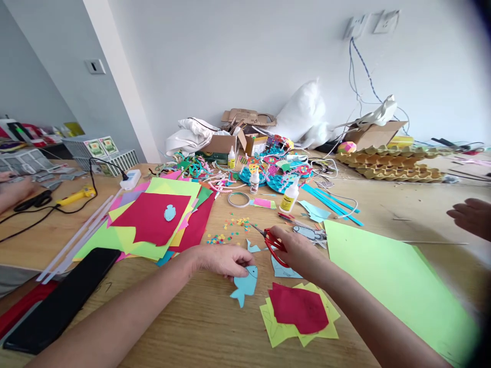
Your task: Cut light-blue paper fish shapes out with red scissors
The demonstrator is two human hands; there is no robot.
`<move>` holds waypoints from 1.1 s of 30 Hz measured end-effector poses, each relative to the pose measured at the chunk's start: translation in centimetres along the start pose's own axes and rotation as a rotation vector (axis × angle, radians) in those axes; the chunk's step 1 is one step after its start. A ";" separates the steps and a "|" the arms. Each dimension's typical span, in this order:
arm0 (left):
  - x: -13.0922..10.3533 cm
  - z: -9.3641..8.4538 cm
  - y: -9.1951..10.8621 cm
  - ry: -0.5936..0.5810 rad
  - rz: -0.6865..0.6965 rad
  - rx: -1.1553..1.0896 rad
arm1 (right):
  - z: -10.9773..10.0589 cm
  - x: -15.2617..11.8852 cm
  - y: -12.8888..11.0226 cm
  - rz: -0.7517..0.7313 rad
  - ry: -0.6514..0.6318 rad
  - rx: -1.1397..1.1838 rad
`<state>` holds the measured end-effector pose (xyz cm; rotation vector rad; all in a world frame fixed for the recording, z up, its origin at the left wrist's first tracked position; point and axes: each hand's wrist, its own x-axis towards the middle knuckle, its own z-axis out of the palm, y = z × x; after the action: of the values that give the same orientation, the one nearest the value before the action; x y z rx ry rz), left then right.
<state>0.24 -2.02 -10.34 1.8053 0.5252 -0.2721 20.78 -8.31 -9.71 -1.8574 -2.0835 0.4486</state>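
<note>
A light blue paper fish [246, 282] is pinched between the thumb and fingers of my left hand [226, 261], its tail pointing down toward me. My right hand [293, 248] is closed on red-handled scissors [274, 246], whose tips point up and left. Blue paper scraps [253, 247] lie between the hands, and a blue sheet with pencil lines [284, 268] lies partly under the right hand. Nearer to me are red [299, 308] and yellow paper pieces in a small stack. Small coloured confetti dots [238, 223] are scattered beyond my left hand.
Coloured sheets [153, 217] and a black phone [63, 299] are at the left. A large green sheet [383, 276] lies at the right. Glue bottles [289, 197], tape [238, 199] and egg trays [395, 164] stand farther back. Other people's hands show at both edges.
</note>
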 end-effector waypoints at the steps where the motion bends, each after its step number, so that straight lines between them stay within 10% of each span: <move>1: 0.1 0.1 -0.2 -0.002 -0.014 -0.017 | 0.2 0.4 0.0 -0.015 -0.016 -0.022; 12: 0.8 0.6 -2.0 0.005 -0.091 -0.070 | 0.2 1.9 0.3 -0.032 -0.037 -0.131; 21: 0.6 0.4 -2.2 0.001 -0.060 -0.209 | -5.3 2.0 7.8 0.301 0.120 -0.223; 33: 0.8 0.9 -2.6 0.035 -0.078 -0.275 | -5.2 4.8 12.6 0.604 0.278 -0.091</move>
<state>-0.21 -2.07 -13.16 1.5277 0.6273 -0.2108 33.77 -2.07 -10.29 -2.4320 -1.3639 0.2083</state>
